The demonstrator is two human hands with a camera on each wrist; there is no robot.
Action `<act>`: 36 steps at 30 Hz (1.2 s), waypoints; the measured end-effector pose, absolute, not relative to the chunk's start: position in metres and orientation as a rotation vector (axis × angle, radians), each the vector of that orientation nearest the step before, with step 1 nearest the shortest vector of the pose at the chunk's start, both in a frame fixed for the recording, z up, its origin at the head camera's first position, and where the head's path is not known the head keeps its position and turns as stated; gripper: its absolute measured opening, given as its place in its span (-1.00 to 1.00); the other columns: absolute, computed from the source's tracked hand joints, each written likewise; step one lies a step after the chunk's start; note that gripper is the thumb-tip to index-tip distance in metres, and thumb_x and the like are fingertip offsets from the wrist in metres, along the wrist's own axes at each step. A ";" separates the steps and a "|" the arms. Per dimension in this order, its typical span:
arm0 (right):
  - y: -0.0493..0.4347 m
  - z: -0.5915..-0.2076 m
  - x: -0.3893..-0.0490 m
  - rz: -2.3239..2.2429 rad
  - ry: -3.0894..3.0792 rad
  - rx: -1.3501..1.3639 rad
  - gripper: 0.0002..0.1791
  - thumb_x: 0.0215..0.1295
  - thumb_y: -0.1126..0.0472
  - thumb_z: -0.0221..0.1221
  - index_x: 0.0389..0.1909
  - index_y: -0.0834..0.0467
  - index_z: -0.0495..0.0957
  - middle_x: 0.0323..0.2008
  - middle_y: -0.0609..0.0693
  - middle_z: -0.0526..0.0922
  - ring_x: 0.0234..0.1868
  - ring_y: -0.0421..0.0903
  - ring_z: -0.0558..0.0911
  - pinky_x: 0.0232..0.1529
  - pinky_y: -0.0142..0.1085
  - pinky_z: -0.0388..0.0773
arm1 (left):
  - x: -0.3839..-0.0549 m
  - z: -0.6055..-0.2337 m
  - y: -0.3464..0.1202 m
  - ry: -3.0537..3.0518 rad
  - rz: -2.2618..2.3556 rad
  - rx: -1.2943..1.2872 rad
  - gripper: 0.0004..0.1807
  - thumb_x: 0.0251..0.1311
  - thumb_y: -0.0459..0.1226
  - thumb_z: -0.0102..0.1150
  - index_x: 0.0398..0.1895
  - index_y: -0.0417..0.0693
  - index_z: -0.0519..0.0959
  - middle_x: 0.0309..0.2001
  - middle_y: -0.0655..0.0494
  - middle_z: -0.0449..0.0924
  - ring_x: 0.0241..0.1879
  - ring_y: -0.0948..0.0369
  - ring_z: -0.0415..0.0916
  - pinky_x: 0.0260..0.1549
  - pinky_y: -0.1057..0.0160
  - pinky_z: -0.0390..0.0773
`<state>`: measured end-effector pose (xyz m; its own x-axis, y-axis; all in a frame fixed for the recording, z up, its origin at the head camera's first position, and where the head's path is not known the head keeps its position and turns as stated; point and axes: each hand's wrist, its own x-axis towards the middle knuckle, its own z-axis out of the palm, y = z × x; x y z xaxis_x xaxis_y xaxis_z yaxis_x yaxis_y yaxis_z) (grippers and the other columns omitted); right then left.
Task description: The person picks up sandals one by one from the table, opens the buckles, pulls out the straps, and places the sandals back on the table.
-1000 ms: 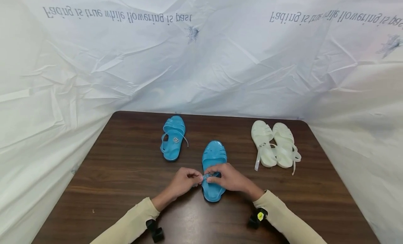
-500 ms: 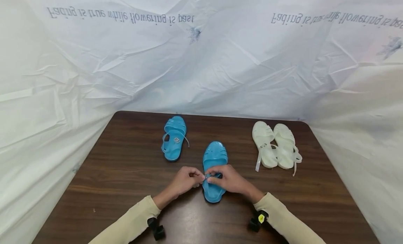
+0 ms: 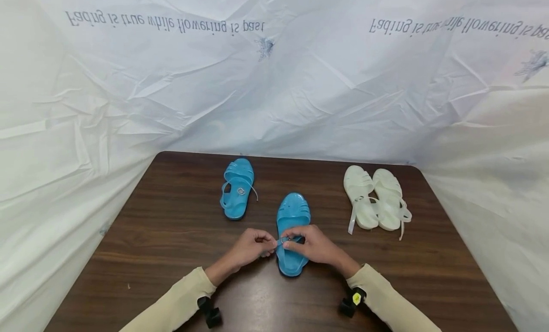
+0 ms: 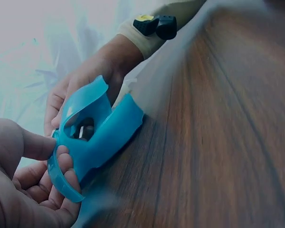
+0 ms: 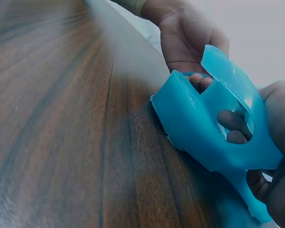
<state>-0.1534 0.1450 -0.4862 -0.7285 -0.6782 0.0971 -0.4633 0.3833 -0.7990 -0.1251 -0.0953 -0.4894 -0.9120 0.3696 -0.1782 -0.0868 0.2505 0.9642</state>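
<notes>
A blue jelly sandal (image 3: 293,209) lies on the table, toe pointing away from me. On its left side, my left hand (image 3: 252,248) pinches the end of the ankle strap (image 4: 61,179) between thumb and fingers. My right hand (image 3: 315,245) reaches across the sandal and pinches the small buckle (image 3: 285,240) on that strap; its fingers partly cover the buckle. A short piece of strap shows between the two hands. In the right wrist view the sandal's heel (image 5: 190,114) faces the camera, with fingertips visible through its opening.
A second blue sandal (image 3: 234,206) lies farther back to the left, its strap unfastened. Two white sandals (image 3: 388,203) stand side by side at the back right, straps loose. White sheeting (image 3: 274,108) hangs behind and beside the brown table (image 3: 171,256).
My left hand has drawn slightly left, away from the right hand, and more strap shows between them. The right hand and the sandals stay nearly where they were.
</notes>
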 end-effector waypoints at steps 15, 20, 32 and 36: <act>0.142 -0.484 -0.150 -1.147 2.496 -1.190 -0.75 0.46 0.01 0.25 0.01 0.02 0.71 -0.14 -0.17 0.72 -0.15 -0.31 0.63 -0.16 -0.35 0.62 | -0.125 -0.488 -0.091 2.333 1.624 0.396 -0.83 0.39 -0.29 0.24 -0.32 -0.10 0.77 -0.45 0.15 0.66 -0.45 0.25 0.53 -0.45 0.30 0.55; 0.141 -0.486 -0.148 -1.135 2.544 -1.232 -0.73 0.46 0.01 0.25 0.04 0.03 0.71 -0.13 -0.15 0.71 -0.14 -0.31 0.62 -0.16 -0.36 0.62 | -0.124 -0.488 -0.091 2.343 1.623 0.415 -0.84 0.42 -0.26 0.23 -0.30 -0.08 0.75 -0.42 0.14 0.66 -0.45 0.25 0.52 -0.46 0.31 0.53; 0.144 -0.495 -0.145 -1.226 2.578 -1.277 -0.77 0.47 0.06 0.25 0.03 0.01 0.70 -0.11 -0.17 0.70 -0.11 -0.30 0.62 -0.17 -0.35 0.62 | -0.125 -0.488 -0.102 2.324 1.544 0.444 -0.80 0.45 -0.18 0.20 -0.27 -0.04 0.73 -0.38 0.07 0.66 -0.43 0.19 0.53 -0.51 0.29 0.53; 0.143 -0.495 -0.144 -1.242 2.567 -1.271 -0.77 0.47 0.08 0.25 0.04 0.04 0.70 -0.10 -0.14 0.70 -0.10 -0.28 0.63 -0.16 -0.33 0.63 | -0.126 -0.493 -0.102 2.306 1.563 0.403 -0.80 0.46 -0.20 0.19 -0.27 -0.07 0.74 -0.39 0.10 0.65 -0.41 0.22 0.53 -0.43 0.28 0.55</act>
<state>-0.1445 0.1430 -0.4947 -0.6687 -0.6767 0.3081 -0.6615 0.3523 -0.6621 -0.1262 -0.1018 -0.4933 -0.9073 0.4064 -0.1082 0.0501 0.3600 0.9316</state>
